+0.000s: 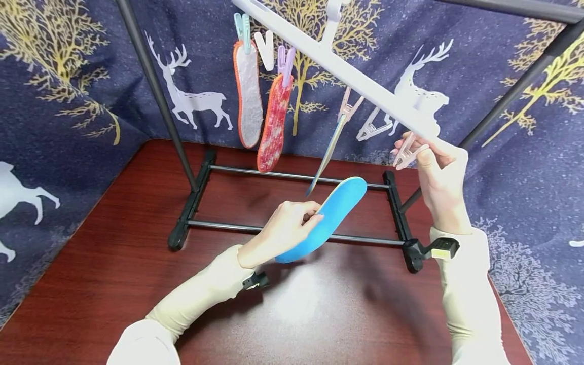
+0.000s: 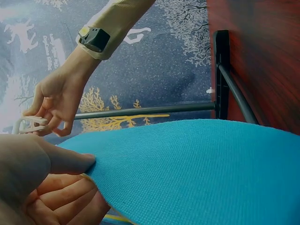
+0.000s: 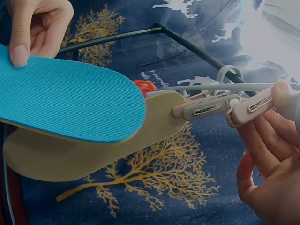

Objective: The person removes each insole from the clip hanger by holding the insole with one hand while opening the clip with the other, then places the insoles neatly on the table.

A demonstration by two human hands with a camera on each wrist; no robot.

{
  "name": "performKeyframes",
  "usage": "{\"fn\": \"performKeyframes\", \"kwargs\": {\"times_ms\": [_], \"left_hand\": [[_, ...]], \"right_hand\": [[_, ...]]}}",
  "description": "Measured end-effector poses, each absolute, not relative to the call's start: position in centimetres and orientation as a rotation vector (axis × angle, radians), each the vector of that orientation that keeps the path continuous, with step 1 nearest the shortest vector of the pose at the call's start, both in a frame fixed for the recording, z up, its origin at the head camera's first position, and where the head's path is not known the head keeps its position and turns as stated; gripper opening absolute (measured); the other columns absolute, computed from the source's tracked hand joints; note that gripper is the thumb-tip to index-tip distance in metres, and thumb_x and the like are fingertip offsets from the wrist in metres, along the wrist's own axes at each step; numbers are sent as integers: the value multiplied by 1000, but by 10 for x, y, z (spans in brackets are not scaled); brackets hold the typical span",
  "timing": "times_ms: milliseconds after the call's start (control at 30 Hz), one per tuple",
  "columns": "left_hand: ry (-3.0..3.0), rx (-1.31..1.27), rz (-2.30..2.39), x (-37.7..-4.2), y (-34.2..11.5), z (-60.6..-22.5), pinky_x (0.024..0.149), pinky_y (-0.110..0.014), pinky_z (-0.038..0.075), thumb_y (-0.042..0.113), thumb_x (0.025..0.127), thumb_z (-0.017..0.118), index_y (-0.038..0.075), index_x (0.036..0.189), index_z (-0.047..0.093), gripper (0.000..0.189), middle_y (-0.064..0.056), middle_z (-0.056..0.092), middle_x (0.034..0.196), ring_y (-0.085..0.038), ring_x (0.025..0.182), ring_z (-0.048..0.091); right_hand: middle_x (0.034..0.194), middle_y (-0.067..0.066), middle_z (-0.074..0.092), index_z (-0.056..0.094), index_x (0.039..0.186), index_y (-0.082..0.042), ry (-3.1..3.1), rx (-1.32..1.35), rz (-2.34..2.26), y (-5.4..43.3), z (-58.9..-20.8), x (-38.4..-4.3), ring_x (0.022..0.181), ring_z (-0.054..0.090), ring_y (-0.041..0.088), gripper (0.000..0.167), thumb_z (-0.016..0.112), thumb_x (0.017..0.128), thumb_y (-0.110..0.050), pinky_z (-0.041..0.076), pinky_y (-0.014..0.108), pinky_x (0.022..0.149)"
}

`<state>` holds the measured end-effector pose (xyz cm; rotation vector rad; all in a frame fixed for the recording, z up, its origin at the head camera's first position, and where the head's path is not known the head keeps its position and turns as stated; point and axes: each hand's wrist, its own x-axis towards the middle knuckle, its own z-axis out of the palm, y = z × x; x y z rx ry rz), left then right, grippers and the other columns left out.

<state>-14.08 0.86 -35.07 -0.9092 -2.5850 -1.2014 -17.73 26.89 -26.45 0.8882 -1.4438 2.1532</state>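
Note:
My left hand (image 1: 289, 225) pinches the edge of a blue insole (image 1: 339, 205) between thumb and fingers, holding it above the table. In the left wrist view the insole's woven blue face (image 2: 197, 164) fills the lower part. My right hand (image 1: 442, 175) pinches a pale pink clothespin (image 1: 407, 151) at the near end of a white hanger bar (image 1: 351, 76). Beside it an unused clothespin (image 1: 373, 126) hangs down. Farther along, another pink clothespin (image 1: 349, 107) grips a second insole (image 1: 327, 154), seen edge-on; its beige side (image 3: 154, 117) shows in the right wrist view.
A grey-white insole (image 1: 249, 96) and a red patterned insole (image 1: 276, 124) hang from clothespins farther left, with a white clothespin (image 1: 265, 49) between them. A black metal rack (image 1: 182, 223) stands on the dark red table (image 1: 114, 284). Behind hangs a blue deer-patterned cloth (image 1: 123, 81).

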Motion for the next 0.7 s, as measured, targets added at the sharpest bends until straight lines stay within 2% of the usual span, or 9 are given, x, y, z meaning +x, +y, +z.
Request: {"fn": "performKeyframes", "kwargs": {"times_ms": [333,533,700], "left_hand": [[-2588,-1005,-1092,-141,0,-353,63,-21,46,18,91,66,14,101,72,13,7,72,77,-4,64,58],[-2580,-1078,-975,-138,-3,-359,61,-19,42,15,89,66,18,99,73,12,11,64,68,-4,61,49],[-2559,-1146,-865,-133,-6,-364,59,-20,43,14,88,68,20,97,74,12,11,64,70,-6,59,47]], "right_hand": [[94,23,70,62,109,19,-1412,878,2174,269,-263,-177,87,69,28,34,69,86,-4,55,34,81],[96,23,70,60,112,20,-1391,876,2163,269,-263,-176,86,70,28,34,66,88,-3,54,33,82],[95,22,71,61,112,19,-1404,865,2135,269,-264,-176,86,69,27,32,64,89,-2,53,32,82]]}}
